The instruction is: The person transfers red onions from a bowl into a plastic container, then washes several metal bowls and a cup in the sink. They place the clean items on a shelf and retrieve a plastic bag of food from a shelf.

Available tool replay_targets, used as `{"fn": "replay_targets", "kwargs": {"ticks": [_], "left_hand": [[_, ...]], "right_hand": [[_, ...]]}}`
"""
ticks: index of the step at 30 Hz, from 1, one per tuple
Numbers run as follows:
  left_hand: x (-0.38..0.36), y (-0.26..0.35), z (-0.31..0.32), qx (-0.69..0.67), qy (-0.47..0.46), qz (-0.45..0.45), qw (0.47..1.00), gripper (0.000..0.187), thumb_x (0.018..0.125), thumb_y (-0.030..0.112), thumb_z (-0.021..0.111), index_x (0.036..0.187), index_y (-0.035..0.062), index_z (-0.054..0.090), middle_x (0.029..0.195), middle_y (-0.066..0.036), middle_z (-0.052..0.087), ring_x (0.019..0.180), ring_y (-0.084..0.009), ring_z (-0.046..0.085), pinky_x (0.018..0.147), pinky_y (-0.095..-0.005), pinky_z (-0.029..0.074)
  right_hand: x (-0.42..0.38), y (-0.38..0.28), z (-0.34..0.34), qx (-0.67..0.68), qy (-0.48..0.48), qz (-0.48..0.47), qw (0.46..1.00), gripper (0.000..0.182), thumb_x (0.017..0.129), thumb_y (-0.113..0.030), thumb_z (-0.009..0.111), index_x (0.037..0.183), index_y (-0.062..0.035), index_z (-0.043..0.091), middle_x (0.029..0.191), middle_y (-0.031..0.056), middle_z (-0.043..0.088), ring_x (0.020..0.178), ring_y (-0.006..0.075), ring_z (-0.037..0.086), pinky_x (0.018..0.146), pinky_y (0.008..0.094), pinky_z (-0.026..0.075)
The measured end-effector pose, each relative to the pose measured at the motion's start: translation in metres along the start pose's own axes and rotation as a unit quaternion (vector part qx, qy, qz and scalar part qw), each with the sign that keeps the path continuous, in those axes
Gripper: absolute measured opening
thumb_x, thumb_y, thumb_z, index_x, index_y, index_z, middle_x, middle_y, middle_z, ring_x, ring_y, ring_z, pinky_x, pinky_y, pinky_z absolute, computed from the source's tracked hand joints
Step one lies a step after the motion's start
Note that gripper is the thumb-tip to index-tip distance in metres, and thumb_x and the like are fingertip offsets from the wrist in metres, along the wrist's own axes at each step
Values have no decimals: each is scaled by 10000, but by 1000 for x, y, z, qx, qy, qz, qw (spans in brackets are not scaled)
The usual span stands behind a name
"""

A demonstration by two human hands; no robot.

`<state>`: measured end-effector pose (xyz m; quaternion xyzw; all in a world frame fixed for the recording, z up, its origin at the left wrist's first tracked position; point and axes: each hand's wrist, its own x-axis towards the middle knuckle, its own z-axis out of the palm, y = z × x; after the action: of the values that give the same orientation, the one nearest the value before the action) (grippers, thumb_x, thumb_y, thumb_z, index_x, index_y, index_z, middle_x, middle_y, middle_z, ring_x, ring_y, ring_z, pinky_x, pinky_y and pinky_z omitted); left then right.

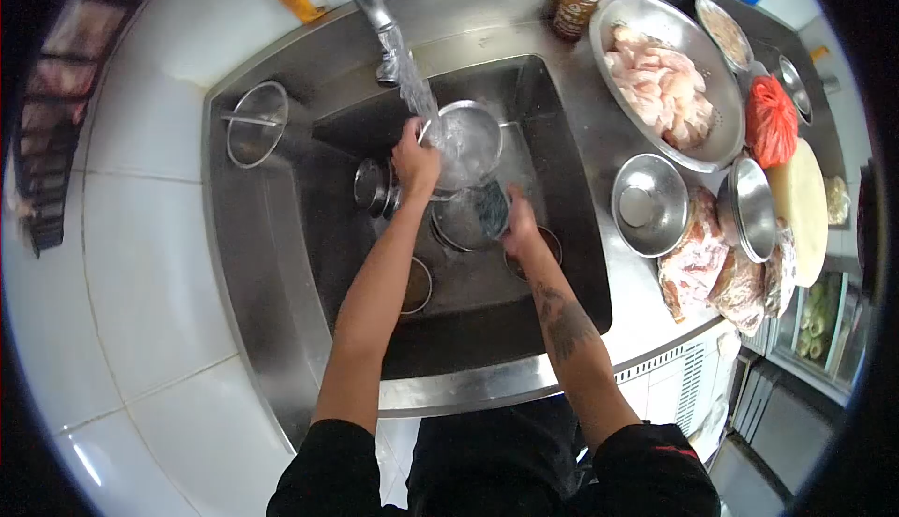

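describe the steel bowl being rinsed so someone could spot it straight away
Start at the steel sink sunk into the white counter, and follow the stream from the tap down. The bowl sits right under it, gripped at its rim by the left hand. It alone has water running into it.

1 head camera looks steeply down, close above the sink (281,330).
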<state>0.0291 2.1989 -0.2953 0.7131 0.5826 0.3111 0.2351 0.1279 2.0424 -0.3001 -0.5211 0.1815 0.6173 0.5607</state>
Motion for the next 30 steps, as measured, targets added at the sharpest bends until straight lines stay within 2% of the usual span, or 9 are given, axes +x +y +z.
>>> {"fn": "replay_targets", "kwargs": {"ticks": [6,9,11,16,19,21,24,27,30], "left_hand": [[-10,9,-31,103,-39,515,850,128,698,56,670,813,76,617,1083,-85,601,1063,-315,543,861,-518,397],[-43,25,-42,-107,-22,476,872,161,751,-33,665,773,45,526,974,-68,497,969,-274,443,825,-456,392],[-60,101,-68,-78,14,636,768,177,776,4,680,784,49,510,969,-83,481,958,-276,445,789,-434,406],[-131,296,-28,-279,11,472,836,201,654,-2,650,776,45,499,829,-80,467,812,-283,473,698,-432,402],[-175,373,67,-428,-180,217,859,210,717,-83,542,910,-13,497,830,-168,510,778,-341,516,705,-429,414],[-203,390,101,-457,-359,89,809,188,778,-3,595,921,-3,473,836,-180,554,840,-340,585,740,-423,449],[-239,365,106,-482,-379,85,786,196,854,124,643,930,12,500,729,-100,606,675,-183,646,548,-309,494],[-242,296,49,-567,-324,82,753,161,902,124,609,1011,26,542,883,-79,632,728,-122,638,582,-251,535],[-201,160,28,-440,-269,8,857,165,900,59,559,1058,44,516,873,-83,625,720,-122,619,598,-236,519]], "right_hand": [[-47,46,-86,-334,-146,-85,927,559,925,-447,476,1335,-67,495,1382,147,458,1267,260,432,1036,405,356],[-66,79,-127,-361,-253,-192,877,528,941,-356,516,1344,-16,479,1395,143,461,1298,247,408,1071,348,317],[-108,53,-114,-347,-199,-43,915,577,942,-392,525,1379,-25,438,1441,147,402,1330,242,366,1100,353,285],[-61,113,-139,-396,-169,-140,892,540,935,-361,519,1366,-42,455,1357,170,501,1249,249,468,1057,351,344],[36,197,-180,56,-378,-98,919,505,984,-199,491,1440,-62,322,1499,111,304,1366,206,310,1119,350,262],[-36,141,-176,-67,-359,-147,919,639,959,-329,542,1458,-35,273,1479,123,336,1371,190,298,1123,376,252],[-39,132,-158,-291,-227,-304,878,577,961,-329,536,1407,-10,360,1377,122,464,1270,204,435,1061,343,327],[-57,113,-138,-402,-130,-189,887,503,960,-291,530,1351,12,437,1266,113,550,1150,198,519,991,312,380],[-78,76,-125,-315,-121,-123,933,537,945,-318,532,1355,16,437,1252,187,559,1177,247,512,991,319,376]]}}
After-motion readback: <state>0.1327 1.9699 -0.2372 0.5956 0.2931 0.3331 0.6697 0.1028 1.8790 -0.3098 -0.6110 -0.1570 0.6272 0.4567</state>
